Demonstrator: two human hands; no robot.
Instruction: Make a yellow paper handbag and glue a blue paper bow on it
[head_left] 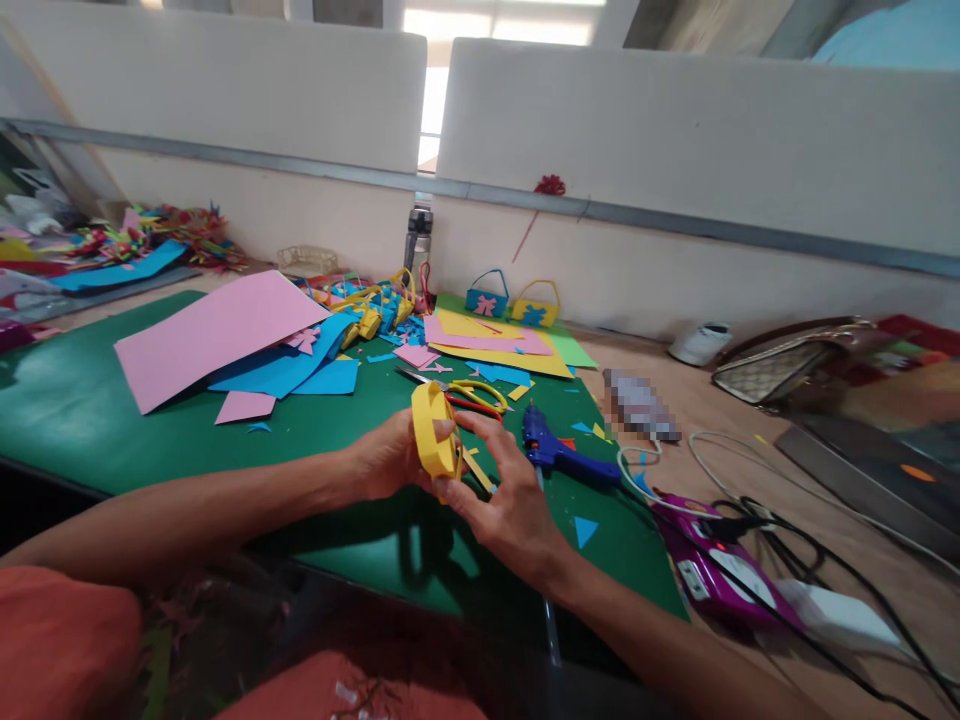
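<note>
Between my two hands, above the front of the green mat point(330, 520), is a small yellow paper handbag point(433, 430). My left hand point(386, 455) grips it from the left and behind, its fingers partly hidden by the yellow paper. From the right, my right hand point(506, 490) pinches the bag's lower edge with the thumb, its fingers at the near side. Just beyond lie scissors point(480, 395) with yellow and red handles. A blue glue gun point(562, 450) rests right of my right hand, with a clear glue stick point(550, 620) in its back end.
Pink sheets point(225, 335) and blue sheets point(300, 360) lie to the left. Finished paper handbags, one blue point(487, 300) and one yellow point(535, 312), stand by the wall. A purple power strip point(720, 560) with cables, a phone point(641, 405) and a bag point(787, 360) occupy the right.
</note>
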